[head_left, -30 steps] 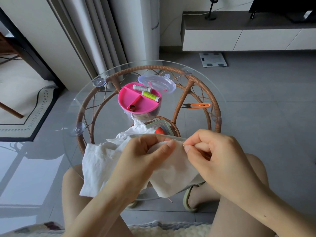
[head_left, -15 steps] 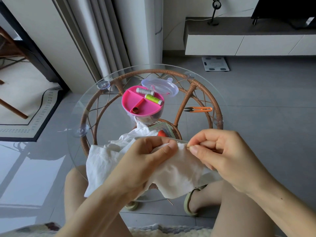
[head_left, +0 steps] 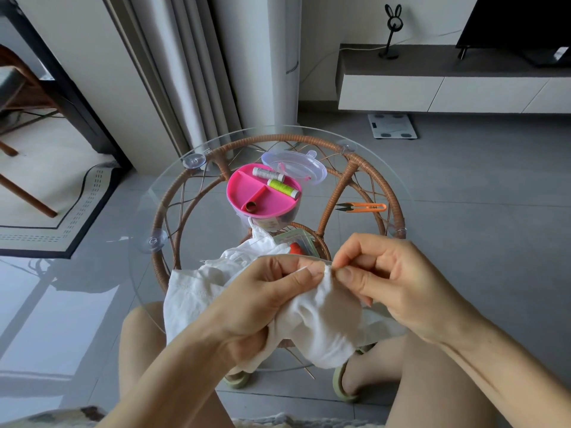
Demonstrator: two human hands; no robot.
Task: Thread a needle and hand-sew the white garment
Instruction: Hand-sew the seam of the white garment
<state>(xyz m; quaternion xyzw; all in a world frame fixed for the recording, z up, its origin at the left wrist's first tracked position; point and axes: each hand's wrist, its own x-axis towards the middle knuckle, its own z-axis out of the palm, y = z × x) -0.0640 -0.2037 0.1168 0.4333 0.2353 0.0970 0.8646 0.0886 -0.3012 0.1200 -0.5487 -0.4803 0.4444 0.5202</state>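
The white garment (head_left: pixel 321 322) is bunched over the near edge of the round glass table (head_left: pixel 173 186) and hangs down toward my knees. My left hand (head_left: pixel 265 301) grips a fold of it, thumb on top and fingers underneath. My right hand (head_left: pixel 389 273) pinches at the fabric's edge right beside my left thumb tip; the needle between its thumb and forefinger is too small to make out. No thread is visible.
A pink sewing box (head_left: pixel 262 193) holds a grey spool (head_left: pixel 268 173), a green spool (head_left: pixel 283 188) and a brown spool. Its clear lid (head_left: pixel 296 165) lies behind it. Orange thread snips (head_left: pixel 364 207) lie at the right. A small clear case with an orange item (head_left: pixel 298 247) sits behind the garment.
My right hand has closed in on the fabric edge, its pinch now touching the cloth beside my left thumb. The fabric there has gathered slightly. The camera has tilted up a little.
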